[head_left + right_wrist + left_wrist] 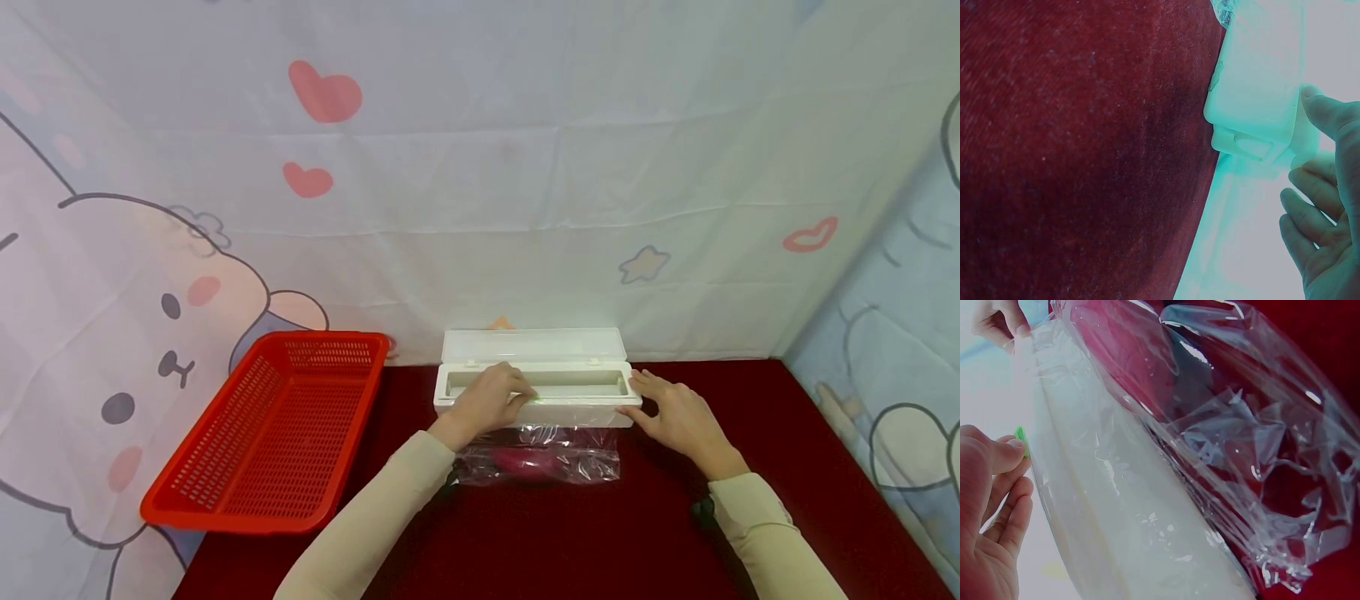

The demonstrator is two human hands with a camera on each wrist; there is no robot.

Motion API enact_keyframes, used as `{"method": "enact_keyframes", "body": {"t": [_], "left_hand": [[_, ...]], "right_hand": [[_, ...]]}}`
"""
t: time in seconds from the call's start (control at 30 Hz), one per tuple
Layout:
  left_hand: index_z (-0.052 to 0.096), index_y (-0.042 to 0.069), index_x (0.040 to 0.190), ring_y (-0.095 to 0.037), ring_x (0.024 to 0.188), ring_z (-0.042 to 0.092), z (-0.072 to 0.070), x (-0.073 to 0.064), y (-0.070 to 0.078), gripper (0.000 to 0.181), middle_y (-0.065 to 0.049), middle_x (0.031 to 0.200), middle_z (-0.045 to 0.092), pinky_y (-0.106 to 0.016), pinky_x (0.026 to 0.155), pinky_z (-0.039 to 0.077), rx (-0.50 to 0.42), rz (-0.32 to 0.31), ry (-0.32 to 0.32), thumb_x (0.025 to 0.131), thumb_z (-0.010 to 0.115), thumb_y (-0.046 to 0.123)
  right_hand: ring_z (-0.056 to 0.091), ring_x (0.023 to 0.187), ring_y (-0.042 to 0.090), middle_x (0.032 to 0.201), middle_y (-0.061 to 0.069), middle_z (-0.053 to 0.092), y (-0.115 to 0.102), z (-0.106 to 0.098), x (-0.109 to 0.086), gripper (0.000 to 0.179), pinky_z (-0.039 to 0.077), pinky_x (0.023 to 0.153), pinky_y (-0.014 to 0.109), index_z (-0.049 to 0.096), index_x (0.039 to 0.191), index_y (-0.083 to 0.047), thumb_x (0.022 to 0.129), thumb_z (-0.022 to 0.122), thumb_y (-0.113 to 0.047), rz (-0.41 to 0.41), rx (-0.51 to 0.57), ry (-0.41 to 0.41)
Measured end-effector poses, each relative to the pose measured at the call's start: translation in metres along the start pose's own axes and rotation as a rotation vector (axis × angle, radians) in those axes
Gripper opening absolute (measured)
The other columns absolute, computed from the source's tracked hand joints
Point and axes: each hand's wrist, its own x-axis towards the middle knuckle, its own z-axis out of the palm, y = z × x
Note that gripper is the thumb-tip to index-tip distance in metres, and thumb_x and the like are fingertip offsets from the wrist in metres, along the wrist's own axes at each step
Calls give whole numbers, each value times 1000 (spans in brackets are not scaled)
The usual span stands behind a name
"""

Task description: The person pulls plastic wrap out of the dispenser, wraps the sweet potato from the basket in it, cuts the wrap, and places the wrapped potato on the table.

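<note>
A long white cling film dispenser (pixel 581 416) stands at the back of the table with its translucent lid (pixel 534 344) raised. Clear plastic film (pixel 577 462) hangs crumpled over its front and onto the cloth. My left hand (pixel 486 397) is over the dispenser's front edge, thumb and fingertips pinching a small green slide cutter (pixel 1021 440). At the opposite end, my right hand (pixel 673 414) grips the dispenser's right corner, thumb on the front side and fingers by the end. A pink patch shows through the film; what it is, I cannot tell.
To the left stands a red plastic basket (pixel 288 442) with slotted sides. Dark red cloth (pixel 570 542) covers the table. A printed fabric backdrop (pixel 525 208) hangs close behind the dispenser, and more of it stands along both sides.
</note>
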Motion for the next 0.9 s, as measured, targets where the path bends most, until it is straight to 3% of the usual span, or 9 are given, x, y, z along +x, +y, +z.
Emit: {"method": "enact_keyframes", "body": {"t": [0.37, 0.67, 0.9], "left_hand": [[87, 14, 105, -22, 100, 73, -6, -13, -11, 13, -2, 103, 82, -35, 94, 58, -1, -16, 28, 98, 76, 11], [86, 11, 105, -24, 100, 73, -13, -20, -14, 13, -4, 103, 82, -37, 94, 59, -39, -24, 13, 98, 76, 8], [87, 11, 102, -23, 100, 74, -20, -31, -22, 12, -3, 102, 82, -38, 93, 60, -37, -51, 37, 96, 78, 7]], "right_hand": [[69, 118, 50, 145, 27, 62, 1, 0, 0, 66, 61, 88, 59, 64, 143, 2, 94, 82, -40, -10, -2, 6], [68, 121, 50, 143, 28, 64, -2, 3, 1, 66, 60, 89, 61, 65, 142, 2, 93, 83, -39, -17, 13, 12], [68, 122, 49, 142, 27, 64, 0, 0, 1, 65, 60, 89, 61, 66, 141, 3, 93, 84, -37, -13, 10, 20]]}}
